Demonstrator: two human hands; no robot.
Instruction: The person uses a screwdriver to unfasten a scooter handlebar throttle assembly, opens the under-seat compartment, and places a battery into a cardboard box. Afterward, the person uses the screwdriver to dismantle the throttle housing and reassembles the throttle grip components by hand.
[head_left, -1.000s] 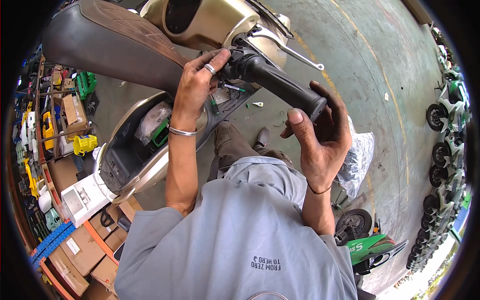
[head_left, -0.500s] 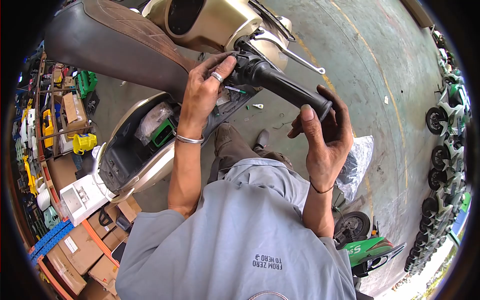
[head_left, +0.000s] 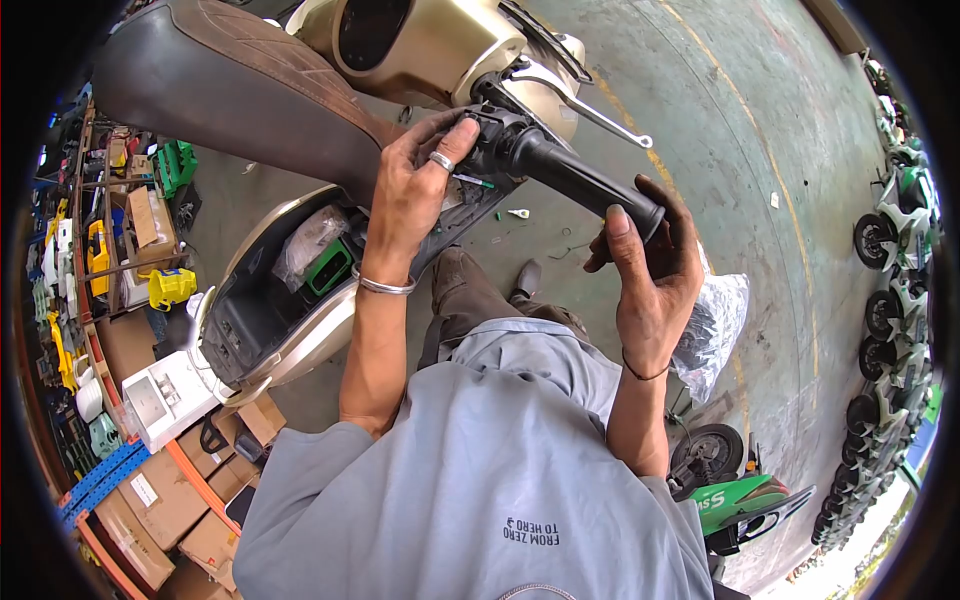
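A black handlebar grip (head_left: 578,177) slants across the upper middle, with a black switch housing (head_left: 492,138) at its inner end. My left hand (head_left: 412,190), wearing a ring and bracelet, is closed on the housing, its thumb on the near face and its fingers partly hidden. At the grip's outer end my right hand (head_left: 655,275) curls round the tip, thumb on the near side and fingers beyond. A silver lever (head_left: 585,105) runs out from the bar on the far side. The gold scooter front (head_left: 430,45) lies behind the housing.
A brown and black seat (head_left: 250,95) is raised at upper left above an open storage well (head_left: 250,325) with a plastic-wrapped item inside. Cardboard boxes (head_left: 165,495) and shelving stand at left. A plastic bag (head_left: 712,325) and a green vehicle (head_left: 735,500) are at right; several motorbikes (head_left: 880,315) line the far right.
My left hand has shifted very slightly down and right on the switch housing. My right hand stays at the grip's end, almost unmoved.
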